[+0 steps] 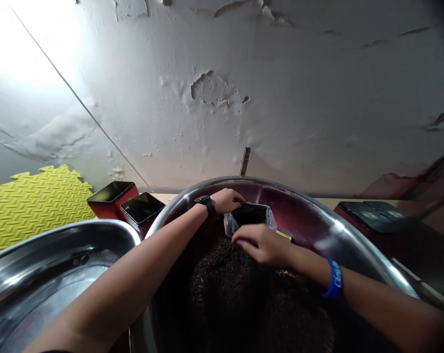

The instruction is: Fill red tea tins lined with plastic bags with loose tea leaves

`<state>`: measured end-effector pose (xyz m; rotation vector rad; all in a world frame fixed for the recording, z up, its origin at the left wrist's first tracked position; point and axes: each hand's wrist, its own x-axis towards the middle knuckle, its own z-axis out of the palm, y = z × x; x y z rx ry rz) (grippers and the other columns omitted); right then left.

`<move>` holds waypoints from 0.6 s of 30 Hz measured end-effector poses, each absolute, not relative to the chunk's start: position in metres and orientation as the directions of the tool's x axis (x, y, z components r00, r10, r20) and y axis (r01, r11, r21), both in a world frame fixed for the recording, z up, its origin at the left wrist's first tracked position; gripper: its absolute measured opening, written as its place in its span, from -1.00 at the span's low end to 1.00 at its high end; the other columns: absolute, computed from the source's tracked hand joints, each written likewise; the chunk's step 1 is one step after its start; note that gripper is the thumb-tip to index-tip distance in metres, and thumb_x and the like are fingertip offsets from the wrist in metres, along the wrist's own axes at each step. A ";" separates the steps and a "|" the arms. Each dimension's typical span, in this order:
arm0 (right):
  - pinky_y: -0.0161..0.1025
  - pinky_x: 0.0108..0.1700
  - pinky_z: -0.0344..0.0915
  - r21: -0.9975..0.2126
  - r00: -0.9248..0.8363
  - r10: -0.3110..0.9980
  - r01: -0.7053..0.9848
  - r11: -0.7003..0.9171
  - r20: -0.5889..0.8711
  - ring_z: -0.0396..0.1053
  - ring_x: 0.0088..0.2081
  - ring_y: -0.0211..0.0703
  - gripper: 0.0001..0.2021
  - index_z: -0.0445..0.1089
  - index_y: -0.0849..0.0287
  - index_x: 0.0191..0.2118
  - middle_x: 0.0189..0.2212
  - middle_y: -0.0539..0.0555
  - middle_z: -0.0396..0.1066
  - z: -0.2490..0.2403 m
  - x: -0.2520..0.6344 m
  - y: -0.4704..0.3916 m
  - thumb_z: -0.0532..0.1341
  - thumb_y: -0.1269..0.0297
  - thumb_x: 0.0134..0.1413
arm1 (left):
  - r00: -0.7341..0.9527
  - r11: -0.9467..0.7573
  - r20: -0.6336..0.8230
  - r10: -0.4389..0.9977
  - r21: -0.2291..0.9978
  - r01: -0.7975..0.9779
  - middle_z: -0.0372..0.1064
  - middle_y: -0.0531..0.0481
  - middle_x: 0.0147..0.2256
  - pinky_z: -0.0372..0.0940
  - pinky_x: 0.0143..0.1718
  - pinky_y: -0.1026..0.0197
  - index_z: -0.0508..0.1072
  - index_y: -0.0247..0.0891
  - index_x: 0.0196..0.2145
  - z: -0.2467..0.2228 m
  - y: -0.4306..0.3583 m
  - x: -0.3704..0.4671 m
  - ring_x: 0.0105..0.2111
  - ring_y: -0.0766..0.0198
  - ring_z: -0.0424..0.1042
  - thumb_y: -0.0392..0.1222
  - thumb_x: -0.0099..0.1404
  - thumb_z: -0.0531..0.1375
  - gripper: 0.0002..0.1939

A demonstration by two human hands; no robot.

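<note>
A large metal basin (332,230) holds dark loose leaf-like material (225,274). Inside it, near the far wall, stands a dark box lined with a clear plastic bag (231,224) folded over its rim. My left hand (225,199), below a black watch, is closed on the bag-lined rim at the box's far left corner. At the near side of the box is my right hand (264,242), its fingers curled together at the rim; what they hold, if anything, is hidden. A blue wristband (334,279) circles my right wrist.
A second metal basin (128,230) with clear plastic inside stands at left. Behind it are two open red-and-black boxes (107,208) (133,215) and a yellow foam mat (34,206). Dark packages (376,215) lie at right. A peeling wall (280,98) rises behind.
</note>
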<state>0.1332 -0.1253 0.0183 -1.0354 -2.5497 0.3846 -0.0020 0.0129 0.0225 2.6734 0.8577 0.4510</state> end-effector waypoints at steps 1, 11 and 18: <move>-0.25 -0.14 0.21 -0.370 -0.731 0.670 0.591 0.717 0.129 0.29 -0.20 -0.19 -0.72 0.33 0.18 -0.14 -0.23 0.09 0.36 0.011 0.130 -0.129 0.00 0.30 0.05 | 0.770 -0.773 0.198 0.607 0.373 0.513 0.42 0.04 -0.25 0.19 -0.22 0.37 0.43 -0.19 -0.15 0.023 0.013 -0.002 -0.29 0.34 0.34 -0.23 0.13 0.05 -0.68; -0.05 -0.08 0.15 -0.193 -0.654 0.703 0.755 0.626 -0.279 0.16 -0.05 0.13 -0.21 0.08 0.22 0.11 -0.01 0.27 0.13 -0.050 0.133 -0.123 0.22 -0.03 -0.30 | 0.778 -0.794 0.231 0.584 0.363 0.488 0.39 0.05 -0.18 0.19 -0.15 0.34 0.40 -0.15 -0.12 0.020 0.015 -0.002 -0.20 0.32 0.33 -0.29 0.12 0.04 -0.64; -0.26 -0.30 0.22 -0.323 -0.734 0.557 0.675 0.664 -0.390 0.29 -0.28 -0.10 -0.38 0.30 0.16 -0.06 -0.22 0.12 0.32 -0.031 0.123 -0.130 0.30 0.21 -0.43 | 0.770 -0.788 0.247 0.588 0.389 0.477 0.38 0.06 -0.17 0.18 -0.14 0.35 0.34 -0.14 -0.04 0.026 0.010 -0.001 -0.18 0.34 0.33 -0.37 0.11 0.00 -0.55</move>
